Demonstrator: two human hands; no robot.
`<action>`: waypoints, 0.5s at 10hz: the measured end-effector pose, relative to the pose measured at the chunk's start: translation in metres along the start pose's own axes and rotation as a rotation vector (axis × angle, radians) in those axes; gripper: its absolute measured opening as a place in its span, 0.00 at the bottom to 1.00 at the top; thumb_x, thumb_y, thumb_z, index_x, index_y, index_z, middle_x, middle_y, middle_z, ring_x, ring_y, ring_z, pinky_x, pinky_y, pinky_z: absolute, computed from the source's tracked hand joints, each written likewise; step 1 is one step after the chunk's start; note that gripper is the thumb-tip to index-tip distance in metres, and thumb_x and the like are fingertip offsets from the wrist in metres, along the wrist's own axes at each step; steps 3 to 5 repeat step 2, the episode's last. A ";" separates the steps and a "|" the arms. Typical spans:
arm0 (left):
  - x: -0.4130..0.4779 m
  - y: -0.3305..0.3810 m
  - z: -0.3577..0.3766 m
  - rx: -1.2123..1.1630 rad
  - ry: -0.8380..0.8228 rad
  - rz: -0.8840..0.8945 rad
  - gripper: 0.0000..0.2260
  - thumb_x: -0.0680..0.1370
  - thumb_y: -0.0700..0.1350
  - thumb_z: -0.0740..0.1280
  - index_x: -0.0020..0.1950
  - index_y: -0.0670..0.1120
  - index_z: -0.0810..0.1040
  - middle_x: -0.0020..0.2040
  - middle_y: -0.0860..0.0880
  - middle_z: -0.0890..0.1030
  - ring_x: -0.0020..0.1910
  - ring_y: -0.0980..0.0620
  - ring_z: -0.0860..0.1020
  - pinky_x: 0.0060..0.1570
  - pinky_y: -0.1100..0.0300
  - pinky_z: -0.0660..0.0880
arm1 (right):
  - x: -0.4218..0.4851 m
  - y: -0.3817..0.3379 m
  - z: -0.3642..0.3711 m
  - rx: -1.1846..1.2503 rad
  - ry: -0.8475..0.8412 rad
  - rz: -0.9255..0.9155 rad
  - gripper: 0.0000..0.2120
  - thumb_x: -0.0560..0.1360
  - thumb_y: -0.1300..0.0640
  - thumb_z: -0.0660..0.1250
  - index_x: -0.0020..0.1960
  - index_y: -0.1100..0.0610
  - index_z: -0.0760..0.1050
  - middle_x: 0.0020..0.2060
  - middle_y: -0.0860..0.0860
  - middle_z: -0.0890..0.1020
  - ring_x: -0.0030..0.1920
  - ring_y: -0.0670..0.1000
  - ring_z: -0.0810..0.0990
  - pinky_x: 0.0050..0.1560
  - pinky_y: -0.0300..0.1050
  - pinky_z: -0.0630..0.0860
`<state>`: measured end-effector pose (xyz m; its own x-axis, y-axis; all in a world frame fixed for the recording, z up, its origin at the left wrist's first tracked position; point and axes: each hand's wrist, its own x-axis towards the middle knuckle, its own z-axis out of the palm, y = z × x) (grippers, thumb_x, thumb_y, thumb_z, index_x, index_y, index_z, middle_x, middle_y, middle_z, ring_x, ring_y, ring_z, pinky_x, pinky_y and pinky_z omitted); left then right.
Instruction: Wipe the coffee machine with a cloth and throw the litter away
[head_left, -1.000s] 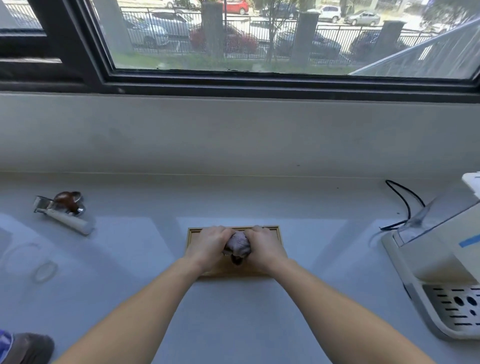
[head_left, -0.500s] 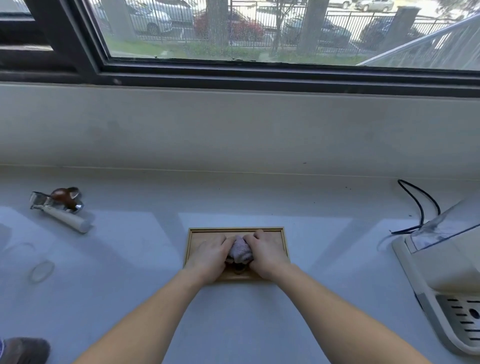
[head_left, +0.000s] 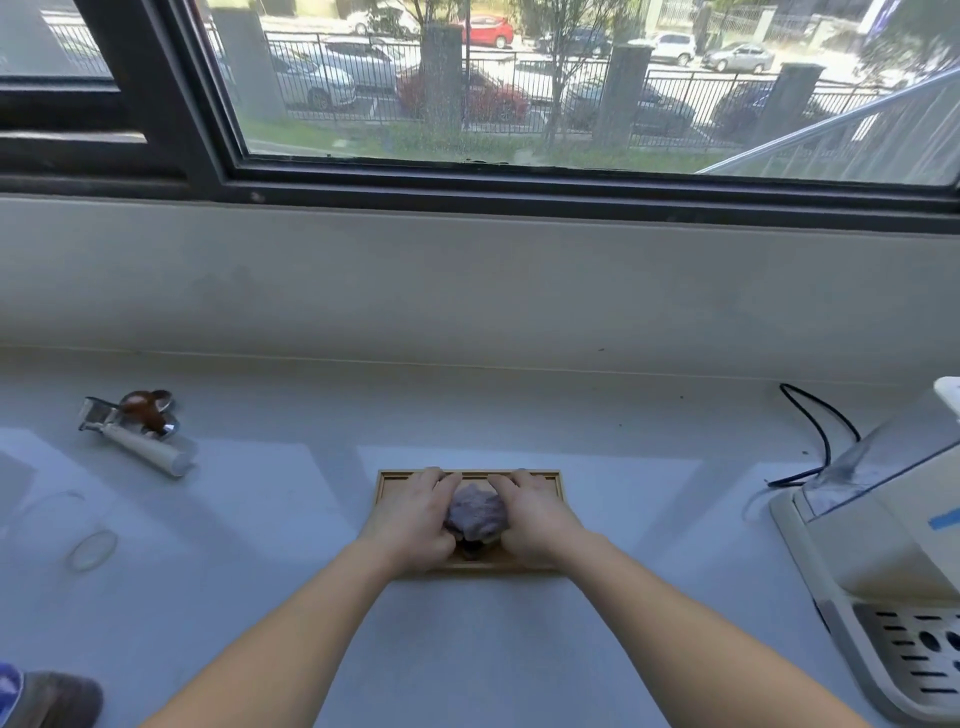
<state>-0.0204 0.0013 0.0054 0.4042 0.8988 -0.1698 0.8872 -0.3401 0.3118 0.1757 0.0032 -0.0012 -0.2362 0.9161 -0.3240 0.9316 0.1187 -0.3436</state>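
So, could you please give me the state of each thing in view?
Cloth: bunched up, gripped by both hands over the tray.
Left hand: closed on the cloth.
Right hand: closed on the cloth.
Wooden tray: flat on the counter.
Coffee machine: upright at right, untouched.

left hand (head_left: 415, 519), right hand (head_left: 535, 519), fingers curled

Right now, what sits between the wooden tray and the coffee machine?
Nothing: in the head view, the counter between the wooden tray and the coffee machine is bare. The black cord lies further back.
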 end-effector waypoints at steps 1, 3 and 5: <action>-0.001 0.008 -0.012 0.059 0.036 0.007 0.31 0.71 0.49 0.62 0.74 0.47 0.62 0.67 0.48 0.70 0.64 0.45 0.70 0.58 0.52 0.73 | -0.009 -0.002 -0.019 0.005 0.049 0.008 0.28 0.74 0.57 0.62 0.73 0.52 0.62 0.67 0.55 0.69 0.67 0.59 0.66 0.65 0.54 0.69; 0.002 0.013 -0.021 0.123 0.081 -0.005 0.31 0.74 0.52 0.62 0.76 0.48 0.60 0.69 0.47 0.69 0.65 0.45 0.69 0.60 0.51 0.71 | -0.012 -0.002 -0.041 0.003 0.113 -0.008 0.28 0.75 0.53 0.63 0.74 0.52 0.62 0.68 0.54 0.69 0.68 0.57 0.64 0.64 0.53 0.70; 0.002 0.013 -0.021 0.123 0.081 -0.005 0.31 0.74 0.52 0.62 0.76 0.48 0.60 0.69 0.47 0.69 0.65 0.45 0.69 0.60 0.51 0.71 | -0.012 -0.002 -0.041 0.003 0.113 -0.008 0.28 0.75 0.53 0.63 0.74 0.52 0.62 0.68 0.54 0.69 0.68 0.57 0.64 0.64 0.53 0.70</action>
